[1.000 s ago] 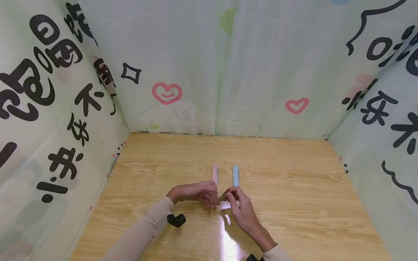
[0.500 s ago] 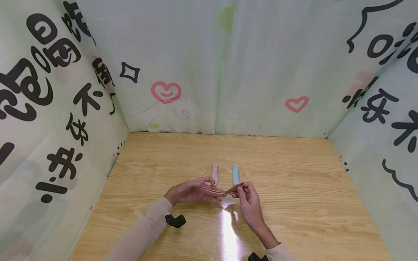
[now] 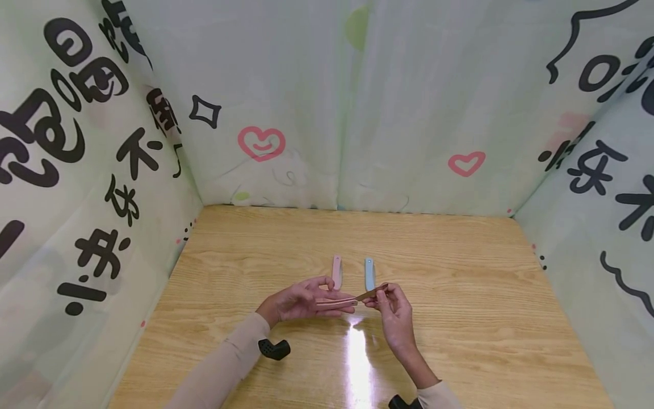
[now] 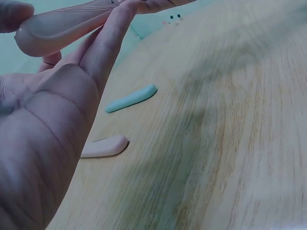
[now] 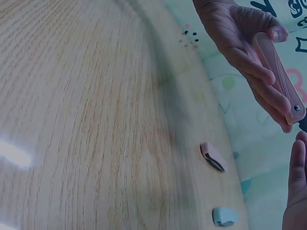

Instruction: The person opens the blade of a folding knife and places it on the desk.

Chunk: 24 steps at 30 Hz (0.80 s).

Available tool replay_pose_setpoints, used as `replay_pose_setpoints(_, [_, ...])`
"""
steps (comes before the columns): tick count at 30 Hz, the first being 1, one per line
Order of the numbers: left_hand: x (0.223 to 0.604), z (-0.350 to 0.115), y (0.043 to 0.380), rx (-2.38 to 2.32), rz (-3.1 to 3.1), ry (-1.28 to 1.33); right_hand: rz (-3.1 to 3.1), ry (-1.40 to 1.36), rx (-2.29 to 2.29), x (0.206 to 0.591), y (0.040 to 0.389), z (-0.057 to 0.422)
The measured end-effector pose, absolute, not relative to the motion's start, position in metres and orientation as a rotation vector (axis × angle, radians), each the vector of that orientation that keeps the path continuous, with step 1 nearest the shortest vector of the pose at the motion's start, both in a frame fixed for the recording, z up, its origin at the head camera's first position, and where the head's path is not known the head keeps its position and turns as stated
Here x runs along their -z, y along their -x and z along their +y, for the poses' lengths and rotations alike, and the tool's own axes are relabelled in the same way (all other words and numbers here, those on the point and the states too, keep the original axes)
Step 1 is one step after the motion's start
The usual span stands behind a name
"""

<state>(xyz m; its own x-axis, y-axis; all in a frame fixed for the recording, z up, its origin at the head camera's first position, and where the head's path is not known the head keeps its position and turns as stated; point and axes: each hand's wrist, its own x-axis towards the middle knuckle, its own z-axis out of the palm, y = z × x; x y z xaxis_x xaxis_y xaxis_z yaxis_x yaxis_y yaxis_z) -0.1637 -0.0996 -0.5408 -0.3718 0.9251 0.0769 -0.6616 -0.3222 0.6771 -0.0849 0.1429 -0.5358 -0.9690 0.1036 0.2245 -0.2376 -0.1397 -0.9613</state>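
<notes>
Left hand (image 3: 296, 302): fingers mostly straight under the pink handle (image 5: 278, 72), thumb tip on its rounded end, light hold. Right hand (image 3: 397, 318): thumb and fingers closed in a pinch on the brown strip (image 3: 370, 294). Handle and strip meet between the hands, above the table (image 3: 460, 284).

Right wrist view gives us fine grooves and a round metal pivot on the handle; we can't make those out from the head view. Head view shows the strip's run; right wrist cuts it to a dark stub at the frame edge, and most of the right hand is cropped too. Left wrist crops the handle's pivot end.

Handle is pale pink, smooth, slim. Strip reads flat, narrow.

Farther out on the table we have a pink piece (image 3: 336, 271) and a blue piece (image 3: 369, 275), side by side, apart. Left hand masks the pink one's near end in head view; right wrist shows its dark slot. Printed curtain (image 3: 409, 113) behind.
</notes>
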Motion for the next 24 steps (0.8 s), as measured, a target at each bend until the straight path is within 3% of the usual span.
replay_pose_setpoints(15, [0.5488, -0.0956, 0.1571, -1.902, 0.73, -0.548, -1.827, -0.135, -2.323, 0.5368, 0.0822, 0.1405])
replay_pose_setpoints(24, [0.5454, -0.0958, 0.1607, -1.722, 1.205, -0.55, -1.833, -0.122, -2.294, 0.5397, 0.081, 0.1368])
